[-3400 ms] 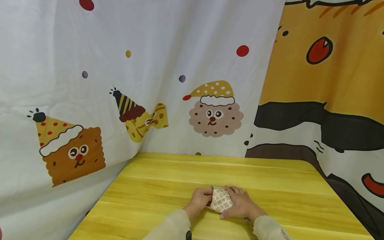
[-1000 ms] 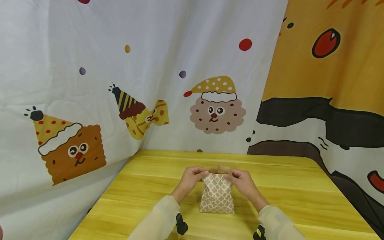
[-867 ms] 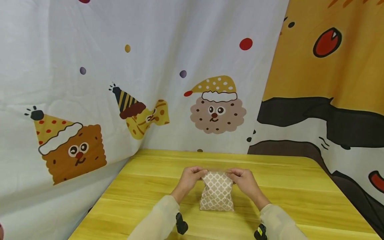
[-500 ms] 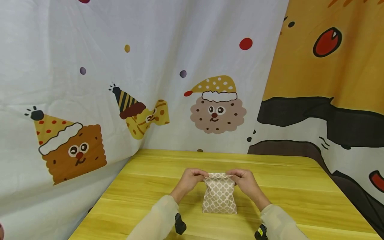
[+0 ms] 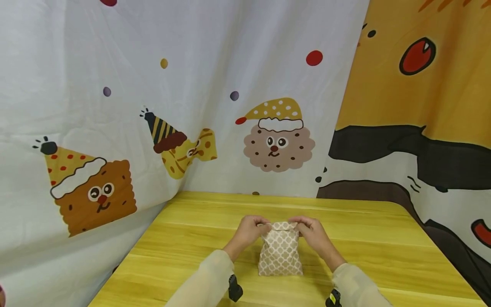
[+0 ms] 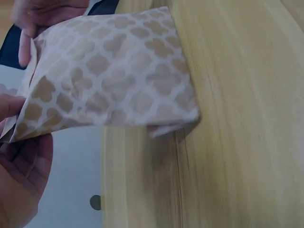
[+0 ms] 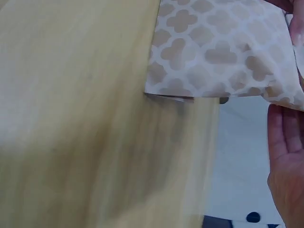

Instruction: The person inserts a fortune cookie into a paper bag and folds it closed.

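Observation:
A tan paper bag (image 5: 281, 253) with a white lattice print stands on the table in the head view, its top edge folded over toward me. My left hand (image 5: 250, 232) pinches the left corner of the fold between thumb and fingers. At the right corner, my right hand (image 5: 312, 233) pinches the same folded band. The left wrist view shows the bag (image 6: 118, 71) bulging, with the left hand's (image 6: 21, 175) fingers behind it and the thumb on its front. In the right wrist view the bag's (image 7: 218, 52) bottom edge meets the tabletop. The bag's contents are hidden.
The yellow wood-grain table (image 5: 192, 238) spreads around the bag. Behind it and to the left hangs a white curtain (image 5: 215, 51) printed with cartoon biscuits. Dark wrist cameras (image 5: 235, 289) sit at both beige sleeves (image 5: 209, 277).
The bag, earlier tipped between both hands, now stands upright. Its plain brown inner top edge has been folded down into a patterned band. Lately the left hand has slid slightly inward.

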`<state>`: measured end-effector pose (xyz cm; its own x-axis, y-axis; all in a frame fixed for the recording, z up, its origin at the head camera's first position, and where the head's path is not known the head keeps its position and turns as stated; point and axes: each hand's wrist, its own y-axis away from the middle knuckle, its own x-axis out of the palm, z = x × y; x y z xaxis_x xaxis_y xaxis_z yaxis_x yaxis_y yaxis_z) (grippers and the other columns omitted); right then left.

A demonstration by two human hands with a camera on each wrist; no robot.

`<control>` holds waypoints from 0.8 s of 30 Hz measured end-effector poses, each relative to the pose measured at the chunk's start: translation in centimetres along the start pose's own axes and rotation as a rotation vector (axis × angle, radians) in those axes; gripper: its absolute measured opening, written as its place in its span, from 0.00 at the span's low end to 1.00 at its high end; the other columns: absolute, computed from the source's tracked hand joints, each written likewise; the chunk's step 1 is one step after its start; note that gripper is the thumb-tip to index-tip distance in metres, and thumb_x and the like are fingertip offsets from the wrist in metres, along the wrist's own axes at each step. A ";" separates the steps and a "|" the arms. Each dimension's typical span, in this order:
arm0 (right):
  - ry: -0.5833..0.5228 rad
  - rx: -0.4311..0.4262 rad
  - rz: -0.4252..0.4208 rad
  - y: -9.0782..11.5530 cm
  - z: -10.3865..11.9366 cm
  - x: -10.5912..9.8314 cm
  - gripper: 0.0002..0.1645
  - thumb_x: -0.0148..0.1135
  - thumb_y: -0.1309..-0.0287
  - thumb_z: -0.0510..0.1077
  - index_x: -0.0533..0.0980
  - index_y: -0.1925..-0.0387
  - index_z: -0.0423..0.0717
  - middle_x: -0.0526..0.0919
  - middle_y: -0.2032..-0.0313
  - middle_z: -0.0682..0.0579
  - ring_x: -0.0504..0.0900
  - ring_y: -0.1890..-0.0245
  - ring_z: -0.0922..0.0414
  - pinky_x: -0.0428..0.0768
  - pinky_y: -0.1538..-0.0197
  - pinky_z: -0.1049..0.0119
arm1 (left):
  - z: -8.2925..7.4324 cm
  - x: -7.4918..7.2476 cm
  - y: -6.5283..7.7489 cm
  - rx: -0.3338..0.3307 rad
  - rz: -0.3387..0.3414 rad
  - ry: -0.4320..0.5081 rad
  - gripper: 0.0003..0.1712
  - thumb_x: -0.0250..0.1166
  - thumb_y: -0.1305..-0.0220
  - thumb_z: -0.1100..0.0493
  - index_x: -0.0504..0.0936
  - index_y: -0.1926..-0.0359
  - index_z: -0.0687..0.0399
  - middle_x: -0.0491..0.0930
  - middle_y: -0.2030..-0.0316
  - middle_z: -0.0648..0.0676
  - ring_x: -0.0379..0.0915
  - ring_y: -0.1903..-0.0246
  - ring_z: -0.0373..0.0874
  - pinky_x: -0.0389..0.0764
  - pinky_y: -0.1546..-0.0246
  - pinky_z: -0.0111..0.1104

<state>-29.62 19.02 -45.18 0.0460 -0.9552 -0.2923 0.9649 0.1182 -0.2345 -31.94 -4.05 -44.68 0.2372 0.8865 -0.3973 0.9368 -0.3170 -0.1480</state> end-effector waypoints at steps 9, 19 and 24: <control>0.450 -0.067 0.012 -1.1 2.5 1.3 0.07 0.68 0.37 0.47 0.87 0.60 0.51 0.87 0.60 0.54 0.85 0.60 0.55 0.83 0.57 0.56 | -0.8 0.6 -0.2 0.098 -0.014 -0.034 0.05 0.67 0.33 0.56 0.88 0.62 0.51 0.84 0.67 0.44 0.78 0.68 0.37 0.81 0.68 0.31; 0.493 -0.107 -0.040 -0.9 2.1 2.0 0.02 0.69 0.39 0.46 0.86 0.65 0.56 0.87 0.64 0.60 0.84 0.62 0.59 0.82 0.59 0.58 | -1.7 0.9 -0.2 0.356 -0.133 -0.579 0.06 0.65 0.38 0.60 0.86 0.71 0.47 0.81 0.76 0.40 0.68 0.81 0.28 0.73 0.76 0.24; 0.500 -0.091 -0.079 -0.7 1.5 1.5 0.03 0.69 0.40 0.44 0.87 0.65 0.56 0.87 0.64 0.60 0.83 0.64 0.60 0.81 0.59 0.58 | 0.0 -0.4 0.3 0.389 -0.217 -0.625 0.08 0.64 0.41 0.61 0.83 0.74 0.44 0.78 0.79 0.39 0.64 0.84 0.29 0.71 0.78 0.25</control>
<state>-29.85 17.08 -44.11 -0.1774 -0.7183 -0.6727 0.9328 0.0951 -0.3475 -31.76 -4.51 -44.52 -0.2393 0.6233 -0.7444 0.7606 -0.3562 -0.5427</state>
